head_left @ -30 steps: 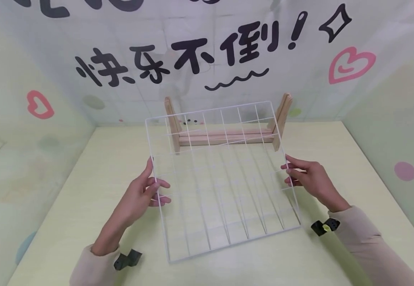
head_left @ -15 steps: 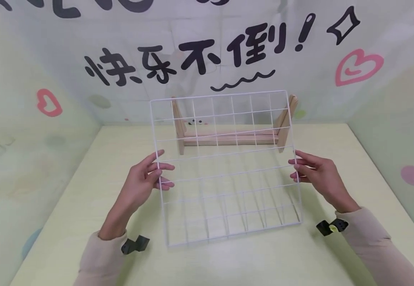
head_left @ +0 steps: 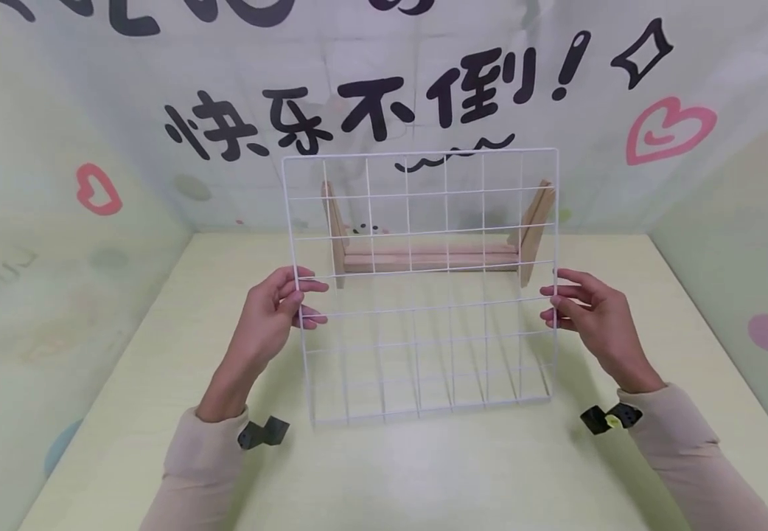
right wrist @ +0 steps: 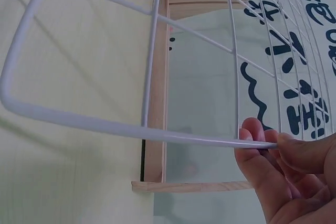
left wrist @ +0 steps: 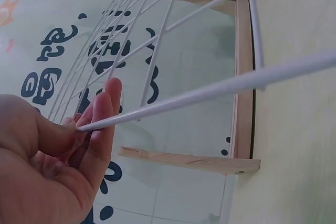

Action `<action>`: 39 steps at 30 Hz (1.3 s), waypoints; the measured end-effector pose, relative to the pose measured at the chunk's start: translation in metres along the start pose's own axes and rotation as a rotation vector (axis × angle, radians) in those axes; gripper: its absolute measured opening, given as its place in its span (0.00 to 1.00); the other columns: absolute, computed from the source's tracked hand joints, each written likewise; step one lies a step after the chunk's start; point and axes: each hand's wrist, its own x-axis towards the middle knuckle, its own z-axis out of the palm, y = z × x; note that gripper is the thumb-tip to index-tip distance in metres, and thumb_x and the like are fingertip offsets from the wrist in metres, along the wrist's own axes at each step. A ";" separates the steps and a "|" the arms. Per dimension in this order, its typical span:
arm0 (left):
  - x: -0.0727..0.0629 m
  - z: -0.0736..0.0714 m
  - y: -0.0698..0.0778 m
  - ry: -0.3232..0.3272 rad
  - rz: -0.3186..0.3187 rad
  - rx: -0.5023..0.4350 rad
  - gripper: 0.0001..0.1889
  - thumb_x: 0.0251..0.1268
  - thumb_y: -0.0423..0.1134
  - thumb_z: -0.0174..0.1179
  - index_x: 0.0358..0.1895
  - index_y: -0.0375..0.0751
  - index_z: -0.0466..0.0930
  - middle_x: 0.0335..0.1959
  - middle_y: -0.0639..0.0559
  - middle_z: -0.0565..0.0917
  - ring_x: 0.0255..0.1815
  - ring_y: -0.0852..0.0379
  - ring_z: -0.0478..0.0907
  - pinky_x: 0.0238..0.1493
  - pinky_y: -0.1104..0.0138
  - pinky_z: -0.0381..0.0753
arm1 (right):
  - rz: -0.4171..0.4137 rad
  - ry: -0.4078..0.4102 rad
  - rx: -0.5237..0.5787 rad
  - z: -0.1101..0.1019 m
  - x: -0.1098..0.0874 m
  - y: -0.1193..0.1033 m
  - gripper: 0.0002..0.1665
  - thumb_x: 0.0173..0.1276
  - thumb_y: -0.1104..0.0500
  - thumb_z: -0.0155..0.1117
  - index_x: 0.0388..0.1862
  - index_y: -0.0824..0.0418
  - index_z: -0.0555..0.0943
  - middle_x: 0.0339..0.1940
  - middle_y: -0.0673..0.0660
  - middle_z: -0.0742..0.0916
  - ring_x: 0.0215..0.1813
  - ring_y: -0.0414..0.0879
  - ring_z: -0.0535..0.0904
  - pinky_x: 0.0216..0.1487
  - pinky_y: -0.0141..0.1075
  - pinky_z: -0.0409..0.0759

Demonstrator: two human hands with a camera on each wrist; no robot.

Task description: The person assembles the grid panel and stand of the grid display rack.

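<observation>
White wire grid (head_left: pixel 449 305) is up in front of the person, roughly upright over the pale table (head_left: pixel 424 472), one hand on each side edge. Left hand (head_left: pixel 270 313) pinches the left edge rod about halfway up, thumb on the near side, fingers behind and showing through the mesh. Right hand (head_left: pixel 599 317) does the same on the right edge, at about the same height. Hands well apart, full grid width between them, both clamped on the grid. From where I'm standing, can't tell if its bottom edge touches the table; shadows fall on the tabletop around it.

Wooden stand (head_left: pixel 430 260) sits near the back of the table, behind the grid and partly seen through it: two uprights leaning outward, low crossbar between. Behind that, light backdrop (head_left: pixel 238 181) with black lettering (head_left: pixel 377 109), pink heart (head_left: pixel 671 131) over to the right, red heart (head_left: pixel 99 190) to the left. Beige sleeves (head_left: pixel 205 461) on both arms, small black piece (head_left: pixel 263 433) by the left cuff, another by the right
</observation>
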 end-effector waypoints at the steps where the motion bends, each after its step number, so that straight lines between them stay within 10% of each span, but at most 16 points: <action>1: 0.001 0.001 0.000 0.003 0.007 0.006 0.15 0.77 0.24 0.42 0.62 0.31 0.68 0.56 0.32 0.81 0.30 0.55 0.88 0.37 0.67 0.87 | 0.003 0.008 0.003 0.000 -0.001 0.000 0.26 0.70 0.72 0.60 0.67 0.64 0.73 0.41 0.43 0.89 0.32 0.40 0.88 0.37 0.33 0.86; 9: 0.009 0.005 0.001 -0.002 0.066 0.003 0.15 0.80 0.29 0.39 0.64 0.35 0.64 0.50 0.36 0.81 0.33 0.56 0.89 0.37 0.64 0.87 | 0.011 0.075 -0.035 0.005 0.004 -0.005 0.26 0.70 0.70 0.60 0.66 0.66 0.72 0.38 0.45 0.88 0.32 0.41 0.89 0.37 0.33 0.86; 23: 0.028 0.007 -0.001 -0.084 0.053 -0.286 0.25 0.79 0.55 0.39 0.74 0.58 0.55 0.54 0.42 0.82 0.53 0.46 0.85 0.49 0.58 0.85 | -0.041 0.158 -0.055 0.013 0.013 -0.009 0.20 0.71 0.72 0.57 0.56 0.56 0.73 0.37 0.47 0.85 0.32 0.38 0.87 0.39 0.31 0.85; 32: 0.038 0.017 0.012 -0.098 0.128 -0.521 0.27 0.79 0.57 0.37 0.70 0.44 0.62 0.45 0.50 0.89 0.39 0.44 0.89 0.38 0.56 0.87 | -0.082 0.209 0.030 0.010 0.014 -0.012 0.15 0.69 0.74 0.59 0.49 0.60 0.74 0.36 0.48 0.86 0.30 0.38 0.87 0.38 0.30 0.85; 39: 0.045 0.026 0.014 -0.006 0.235 -0.530 0.21 0.80 0.54 0.40 0.54 0.39 0.71 0.39 0.50 0.90 0.32 0.49 0.89 0.30 0.58 0.87 | -0.121 0.236 0.183 0.008 0.016 -0.014 0.12 0.66 0.77 0.59 0.45 0.66 0.75 0.35 0.52 0.86 0.29 0.40 0.87 0.38 0.32 0.86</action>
